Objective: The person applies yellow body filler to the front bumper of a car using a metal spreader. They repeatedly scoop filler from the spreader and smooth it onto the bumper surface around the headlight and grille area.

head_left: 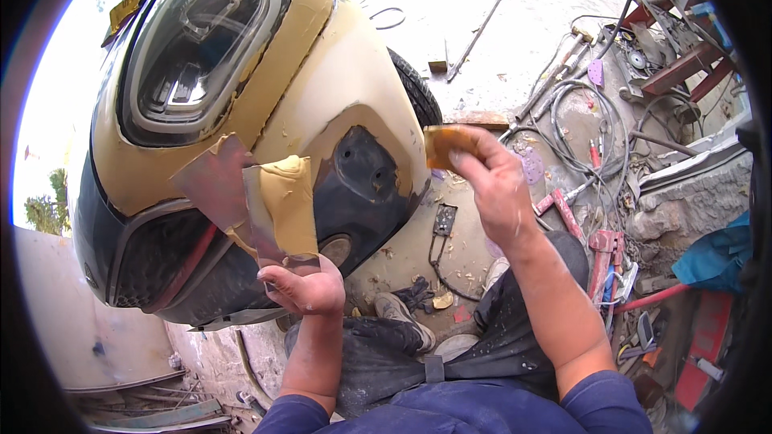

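Putty: we are seeing a thick layer of tan putty [289, 201] lying on the right-hand one of two thin plates, held up in front of the car's bumper.
Second plate: a reddish-grey plate [213, 181] is fanning out to the left, overlapping the first near its lower end.
Left hand: the left hand [307, 285] is gripping both plates from below, thumb toward us.
Spreader: a small amber spreader [438, 146] is standing out to the left of the right fingers, near the bumper's edge; whether it is touching, we cannot tell.
Right hand: the right hand [497, 181] is closing on the spreader, pinching it between thumb and fingers.
Bumper: the pale bumper [346, 80] is showing a dark patch [366, 167] with two holes, just behind and right of the putty.
Headlight: tan filler is surrounding the oval headlight [205, 40], above the plates.
Tyre: a black tyre [414, 88] is emerging behind the bumper.
Floor, right: we are finding a coiled hose [575, 100] lying beyond the right hand, with a purple disc [531, 165] near the wrist.
Margin, far right: a blue cloth [716, 257] is draping beside the rough wall.
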A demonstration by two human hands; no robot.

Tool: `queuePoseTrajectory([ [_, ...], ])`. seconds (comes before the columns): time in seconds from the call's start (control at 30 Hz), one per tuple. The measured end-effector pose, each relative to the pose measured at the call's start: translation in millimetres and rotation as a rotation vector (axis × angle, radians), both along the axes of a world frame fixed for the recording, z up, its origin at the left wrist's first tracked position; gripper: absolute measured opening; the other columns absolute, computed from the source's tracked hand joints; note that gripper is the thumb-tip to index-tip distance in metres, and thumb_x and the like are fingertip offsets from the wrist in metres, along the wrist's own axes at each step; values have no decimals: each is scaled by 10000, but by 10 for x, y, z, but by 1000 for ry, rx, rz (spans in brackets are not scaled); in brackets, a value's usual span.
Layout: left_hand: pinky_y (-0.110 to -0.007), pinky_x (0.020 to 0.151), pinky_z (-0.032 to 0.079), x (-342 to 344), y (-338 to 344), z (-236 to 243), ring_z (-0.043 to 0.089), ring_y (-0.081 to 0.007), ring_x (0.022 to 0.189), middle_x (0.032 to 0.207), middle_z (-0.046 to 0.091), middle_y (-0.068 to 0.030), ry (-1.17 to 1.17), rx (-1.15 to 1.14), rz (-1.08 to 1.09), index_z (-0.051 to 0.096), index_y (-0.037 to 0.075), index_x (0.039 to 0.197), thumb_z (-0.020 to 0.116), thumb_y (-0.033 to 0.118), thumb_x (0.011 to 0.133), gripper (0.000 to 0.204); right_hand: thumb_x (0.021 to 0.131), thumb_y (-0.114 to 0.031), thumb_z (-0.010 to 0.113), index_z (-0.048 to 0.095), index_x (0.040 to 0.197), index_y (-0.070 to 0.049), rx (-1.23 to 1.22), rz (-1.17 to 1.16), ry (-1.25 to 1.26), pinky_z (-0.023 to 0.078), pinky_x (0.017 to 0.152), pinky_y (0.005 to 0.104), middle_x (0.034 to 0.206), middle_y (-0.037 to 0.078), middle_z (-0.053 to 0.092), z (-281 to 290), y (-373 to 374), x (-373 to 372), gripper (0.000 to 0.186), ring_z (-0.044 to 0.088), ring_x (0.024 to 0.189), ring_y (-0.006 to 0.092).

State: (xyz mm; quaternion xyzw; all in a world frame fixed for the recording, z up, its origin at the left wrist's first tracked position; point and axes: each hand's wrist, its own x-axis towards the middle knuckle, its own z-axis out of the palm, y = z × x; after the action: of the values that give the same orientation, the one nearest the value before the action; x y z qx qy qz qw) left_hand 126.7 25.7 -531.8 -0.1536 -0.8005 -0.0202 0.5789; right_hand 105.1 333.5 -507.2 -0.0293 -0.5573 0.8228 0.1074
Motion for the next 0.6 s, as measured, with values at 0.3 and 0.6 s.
queuePoseTrajectory([
  [0.3,-509,970,594,-40,114,150,739,-440,1050,1396,642,-314,-7,4,23,178,34,1747,792,34,955,1002,1057,-65,569,724,1349,28,455,-46,217,548,1111,341,1272,174,802,234,166,-1468,344,751,1200,237],
  [0.6,-490,983,600,-42,95,225,732,-405,1101,1422,631,-279,2,54,34,221,75,1738,677,-67,1037,848,1122,-80,603,746,1359,-39,702,-8,396,553,1125,318,1292,87,786,257,45,-2225,279,720,1214,182],
])
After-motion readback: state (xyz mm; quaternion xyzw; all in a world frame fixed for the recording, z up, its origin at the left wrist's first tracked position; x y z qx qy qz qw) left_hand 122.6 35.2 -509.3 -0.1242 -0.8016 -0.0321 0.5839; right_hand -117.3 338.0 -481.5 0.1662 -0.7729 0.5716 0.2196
